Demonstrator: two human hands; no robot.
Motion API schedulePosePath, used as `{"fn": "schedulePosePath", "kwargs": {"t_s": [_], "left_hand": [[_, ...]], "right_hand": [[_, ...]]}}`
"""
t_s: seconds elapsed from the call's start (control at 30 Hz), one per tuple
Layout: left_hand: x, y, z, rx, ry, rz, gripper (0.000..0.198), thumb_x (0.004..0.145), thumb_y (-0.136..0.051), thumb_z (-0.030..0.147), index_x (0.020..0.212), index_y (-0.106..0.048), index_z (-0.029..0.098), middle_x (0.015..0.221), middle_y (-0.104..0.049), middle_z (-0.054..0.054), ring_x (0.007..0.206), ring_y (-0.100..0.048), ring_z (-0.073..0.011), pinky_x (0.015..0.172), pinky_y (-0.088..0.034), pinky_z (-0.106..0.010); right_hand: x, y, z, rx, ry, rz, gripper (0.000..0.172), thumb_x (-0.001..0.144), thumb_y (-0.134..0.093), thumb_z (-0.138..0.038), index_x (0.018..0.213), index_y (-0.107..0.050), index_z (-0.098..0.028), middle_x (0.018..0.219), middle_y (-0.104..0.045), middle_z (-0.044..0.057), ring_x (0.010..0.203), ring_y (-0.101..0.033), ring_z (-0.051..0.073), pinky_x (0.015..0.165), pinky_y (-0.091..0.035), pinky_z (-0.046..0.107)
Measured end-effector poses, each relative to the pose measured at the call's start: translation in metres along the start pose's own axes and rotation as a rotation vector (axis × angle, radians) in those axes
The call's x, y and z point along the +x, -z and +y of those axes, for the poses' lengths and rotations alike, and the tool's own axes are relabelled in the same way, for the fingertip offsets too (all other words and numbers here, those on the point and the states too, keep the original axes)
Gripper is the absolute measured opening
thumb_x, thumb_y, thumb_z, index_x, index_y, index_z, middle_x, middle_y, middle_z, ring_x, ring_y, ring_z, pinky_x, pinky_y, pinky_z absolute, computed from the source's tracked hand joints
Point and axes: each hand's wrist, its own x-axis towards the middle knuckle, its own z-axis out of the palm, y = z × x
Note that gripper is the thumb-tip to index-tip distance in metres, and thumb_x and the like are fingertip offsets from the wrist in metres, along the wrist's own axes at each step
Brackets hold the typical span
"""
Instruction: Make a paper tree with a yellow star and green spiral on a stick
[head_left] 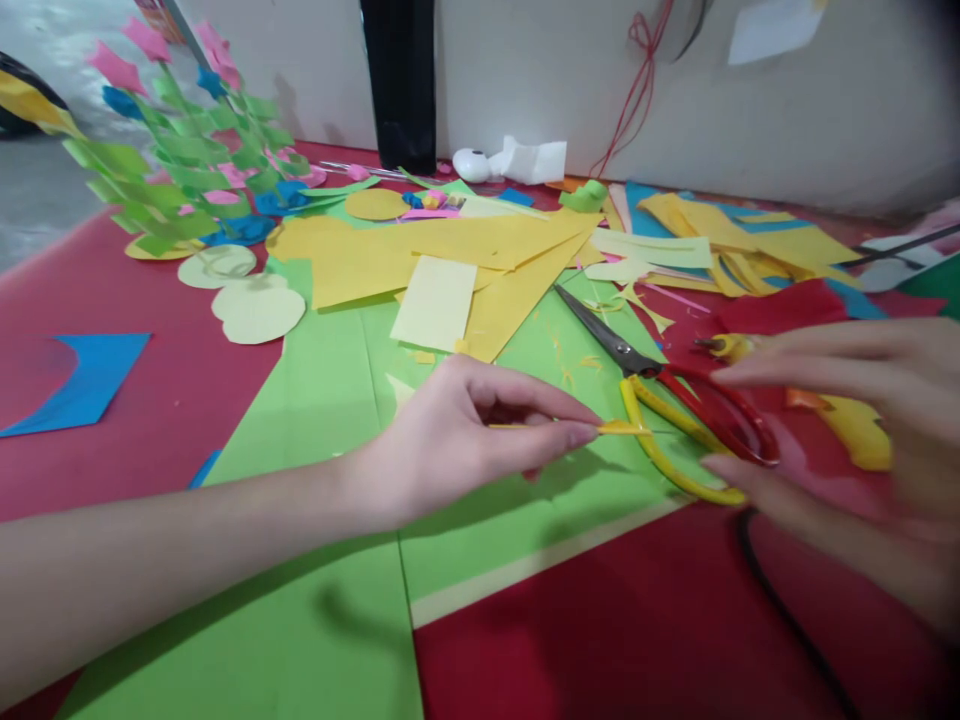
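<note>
L. hand [469,430] pinches slim yellow strip [615,428], prob. light, soft, easily creased; I'd hold it mid-length, gently. R. hand [919,440] spread, nr. scissors [637,362].

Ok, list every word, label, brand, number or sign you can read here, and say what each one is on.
None can be read.
Reddish patch at the top left: possible markings, too blurred to read.
Scissors: no lettering can be made out.
Yellow strip in the left hand: no lettering can be made out.
</note>
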Motion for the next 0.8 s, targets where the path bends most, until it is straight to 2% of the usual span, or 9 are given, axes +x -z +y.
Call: {"fn": "schedulePosePath", "kwargs": {"t_s": [0.03, 0.07, 0.23, 0.43, 0.8], "left_hand": [[0.000, 0.000, 0.001, 0.003, 0.000, -0.001, 0.011, 0.071, -0.067, 0.024, 0.077, -0.074, 0.018, 0.050, -0.059, 0.002, 0.042, -0.046, -0.0050, 0.038, -0.038, -0.013], [0.000, 0.000, 0.002, 0.005, 0.001, -0.007, 0.010, 0.071, -0.067, 0.024, 0.076, -0.074, 0.018, 0.049, -0.058, 0.002, 0.042, -0.045, -0.0051, 0.038, -0.037, -0.013], [0.000, 0.000, 0.004, -0.003, -0.011, -0.033, 0.009, 0.071, -0.067, 0.021, 0.075, -0.074, 0.019, 0.047, -0.056, 0.004, 0.043, -0.043, -0.0043, 0.038, -0.035, -0.013], [-0.001, 0.000, 0.004, 0.040, -0.007, -0.042, 0.010, 0.072, -0.066, 0.021, 0.076, -0.075, 0.020, 0.048, -0.056, 0.003, 0.042, -0.043, -0.0057, 0.037, -0.033, -0.015], [0.000, -0.001, 0.004, 0.045, -0.001, -0.049, 0.009, 0.072, -0.066, 0.023, 0.074, -0.075, 0.021, 0.046, -0.054, 0.004, 0.040, -0.043, -0.0052, 0.035, -0.032, -0.014]], "right_hand": [[0.006, -0.004, -0.008, 0.022, 0.045, -0.046, 0.035, 0.065, -0.072, -0.039, 0.098, -0.062, -0.028, 0.093, -0.062, 0.004, 0.086, -0.057, 0.025, 0.073, -0.043, 0.040], [0.011, -0.008, -0.016, 0.081, 0.060, -0.034, 0.032, 0.067, -0.071, -0.036, 0.097, -0.061, -0.026, 0.094, -0.061, 0.005, 0.085, -0.056, 0.023, 0.074, -0.044, 0.039], [0.023, -0.022, -0.036, 0.193, 0.031, -0.121, 0.011, 0.075, -0.063, -0.032, 0.082, -0.059, -0.025, 0.083, -0.060, 0.002, 0.082, -0.057, 0.019, 0.073, -0.046, 0.036], [0.021, -0.024, -0.029, 0.313, 0.009, -0.133, 0.008, 0.072, -0.066, -0.026, 0.077, -0.060, -0.025, 0.078, -0.059, 0.001, 0.077, -0.057, 0.018, 0.068, -0.047, 0.035], [0.017, -0.023, -0.020, 0.256, 0.103, -0.099, 0.012, 0.071, -0.066, -0.023, 0.080, -0.060, -0.028, 0.079, -0.060, -0.001, 0.077, -0.056, 0.018, 0.070, -0.044, 0.035]]}}
